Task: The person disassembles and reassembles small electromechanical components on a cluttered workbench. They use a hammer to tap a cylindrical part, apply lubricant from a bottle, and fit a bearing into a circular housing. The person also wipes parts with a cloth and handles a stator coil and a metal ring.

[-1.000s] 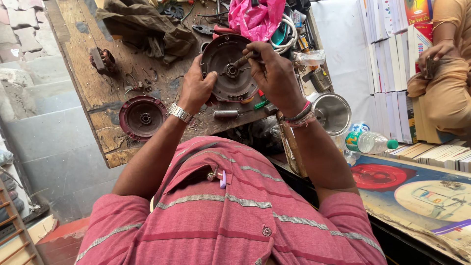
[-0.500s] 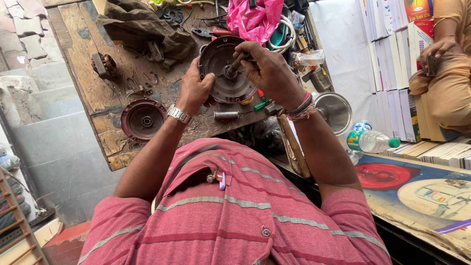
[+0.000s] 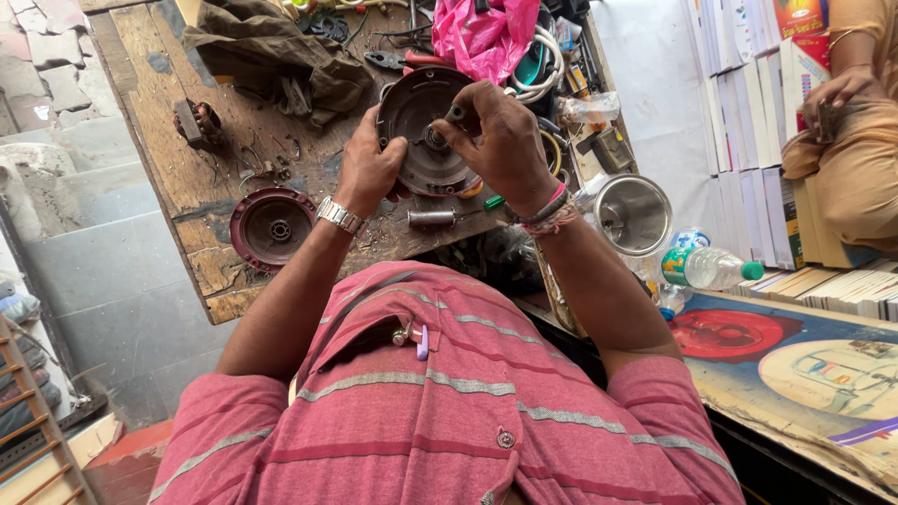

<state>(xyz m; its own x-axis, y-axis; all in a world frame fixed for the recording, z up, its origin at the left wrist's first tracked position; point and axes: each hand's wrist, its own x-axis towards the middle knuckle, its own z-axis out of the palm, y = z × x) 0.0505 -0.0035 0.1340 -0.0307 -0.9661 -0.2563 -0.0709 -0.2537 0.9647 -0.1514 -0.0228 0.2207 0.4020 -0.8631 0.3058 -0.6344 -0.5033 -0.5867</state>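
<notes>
Left hand (image 3: 369, 173) clasps the round dark metal motor cover (image 3: 426, 131) over the wooden bench (image 3: 201, 168); right hand (image 3: 500, 140) pinches its centre shaft. A second reddish cover (image 3: 273, 227) lies detached, awaiting assembly.

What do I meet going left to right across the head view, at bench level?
Small motor core → dark red round cover → left hand → round grey housing → right hand → shiny metal funnel → plastic bottle.
</notes>
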